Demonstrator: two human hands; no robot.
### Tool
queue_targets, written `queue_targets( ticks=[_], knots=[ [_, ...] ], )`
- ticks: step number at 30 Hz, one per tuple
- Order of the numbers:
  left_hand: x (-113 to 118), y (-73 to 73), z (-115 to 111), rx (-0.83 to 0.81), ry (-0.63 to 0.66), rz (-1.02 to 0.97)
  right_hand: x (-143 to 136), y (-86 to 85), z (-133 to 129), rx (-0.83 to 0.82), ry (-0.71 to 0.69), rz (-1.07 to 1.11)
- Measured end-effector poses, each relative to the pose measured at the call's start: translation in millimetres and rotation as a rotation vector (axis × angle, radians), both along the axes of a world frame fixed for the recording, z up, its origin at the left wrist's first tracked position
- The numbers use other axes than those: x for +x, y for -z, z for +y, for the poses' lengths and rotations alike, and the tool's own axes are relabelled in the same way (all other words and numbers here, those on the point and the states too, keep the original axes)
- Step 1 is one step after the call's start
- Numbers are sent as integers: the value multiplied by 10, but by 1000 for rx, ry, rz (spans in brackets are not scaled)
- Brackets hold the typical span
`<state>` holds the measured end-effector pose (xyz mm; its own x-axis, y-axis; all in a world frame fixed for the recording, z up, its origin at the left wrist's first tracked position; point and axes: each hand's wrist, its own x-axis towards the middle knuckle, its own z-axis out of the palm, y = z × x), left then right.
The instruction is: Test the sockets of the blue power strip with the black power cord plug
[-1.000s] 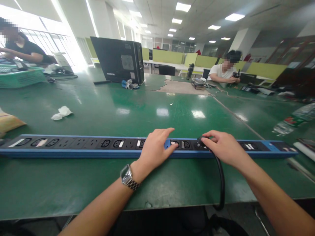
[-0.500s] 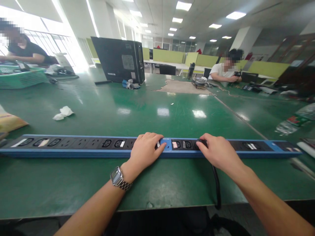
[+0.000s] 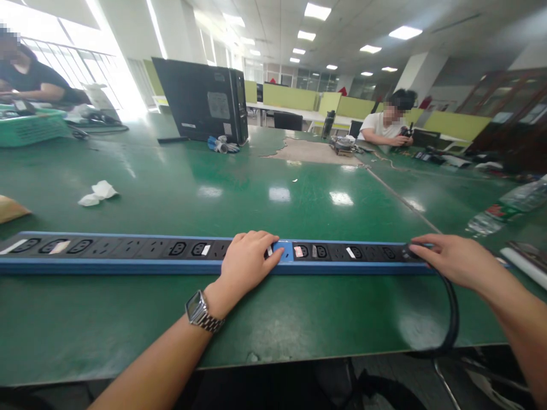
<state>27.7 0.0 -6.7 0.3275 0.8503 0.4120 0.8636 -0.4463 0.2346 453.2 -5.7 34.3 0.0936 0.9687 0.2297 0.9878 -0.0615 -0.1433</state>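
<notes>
A long blue-edged power strip (image 3: 141,266) with black sockets lies across the near part of the green table. My left hand (image 3: 249,256), with a watch (image 3: 199,310) on its wrist, lies over the strip's middle. Its fingers curl over the far edge and the thumb lies on top, gripping the strip. Towards the right end, my right hand (image 3: 453,257) pinches a black plug (image 3: 407,250) at a socket; the fingers partly cover it. Whether the plug is seated or only touching, I cannot tell. Its black power cord (image 3: 453,319) loops down past the table's near edge.
Beyond the strip stand a black computer tower (image 3: 200,102) and gloves (image 3: 223,144). Crumpled tissue (image 3: 98,193) lies on the left, near a green basket (image 3: 32,128). A plastic bottle (image 3: 508,208) lies on the right. Two people sit across the table.
My right hand has moved right along the strip with the plug, from a socket near the middle to one nearer the right end. The left hand keeps its place on the strip.
</notes>
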Motion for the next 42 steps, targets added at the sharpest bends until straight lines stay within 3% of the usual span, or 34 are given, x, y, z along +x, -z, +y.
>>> queue_targets(
  ticks=[6, 10, 12, 14, 16, 20, 22, 24, 28, 31, 34, 36, 40, 42],
  knots=[
    [10, 3, -8, 8, 3, -12, 181, 192, 14, -25, -30, -1],
    [-19, 5, -2, -17, 6, -32, 176, 163, 51, -33, -100, 1],
    [-14, 13, -9, 1, 16, -62, 99, 85, 38, 16, -61, -36],
    [54, 16, -46, 78, 34, -135, -141, -30, -18, 78, 13, -30],
    [198, 3, -123, 178, 109, -187, -580, -156, -120, 90, 15, 77],
    [470, -67, -318, 291, 373, -128, -1673, -356, -379, -213, -321, 524],
    [396, -96, -376, 343, 363, -158, -2017, -408, -459, -346, -433, 722],
    [123, -105, -393, 392, 244, -213, -2124, -404, -464, -392, -470, 821],
    [-677, -50, -364, 369, -75, -274, -1900, -133, -261, -145, -335, 629],
    [-1065, 18, -334, 197, -103, -293, -1719, 232, -62, 96, -227, 377],
    [-1169, 38, -294, 84, 18, -234, -1668, 539, 36, 234, -230, 219],
    [-1167, 19, -263, 52, 85, -204, -1683, 650, 36, 295, -236, 163],
    [-1168, -45, -243, -13, 158, -197, -1733, 702, -7, 374, -226, 115],
    [-1145, -75, -266, 28, 102, -302, -1748, 700, -13, 384, -215, 108]
  ],
)
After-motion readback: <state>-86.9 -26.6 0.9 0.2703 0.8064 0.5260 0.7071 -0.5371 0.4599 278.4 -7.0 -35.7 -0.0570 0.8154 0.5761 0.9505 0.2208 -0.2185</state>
